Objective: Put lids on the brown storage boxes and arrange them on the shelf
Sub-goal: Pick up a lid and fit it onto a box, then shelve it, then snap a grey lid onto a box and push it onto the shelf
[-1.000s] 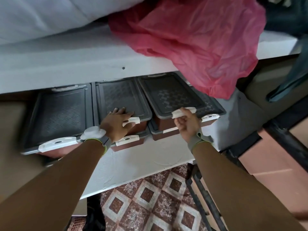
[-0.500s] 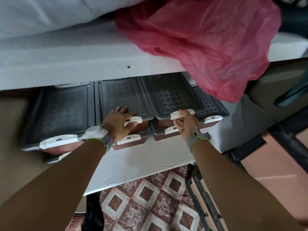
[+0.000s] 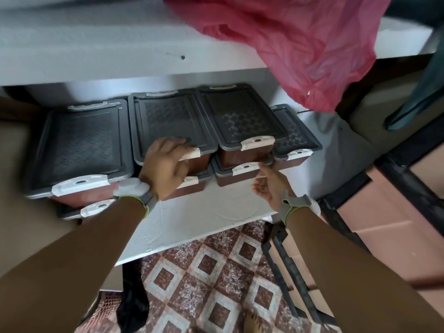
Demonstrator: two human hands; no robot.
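Grey lid (image 3: 171, 121) under left hand (image 3: 165, 165) (fingers pressed flat), right hand (image 3: 268, 186) palm-up, fingers spread, holding nothing

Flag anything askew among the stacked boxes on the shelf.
The top right box sits turned at an angle on the box below, not square with it. A pink plastic bag droops over the shelf edge above.
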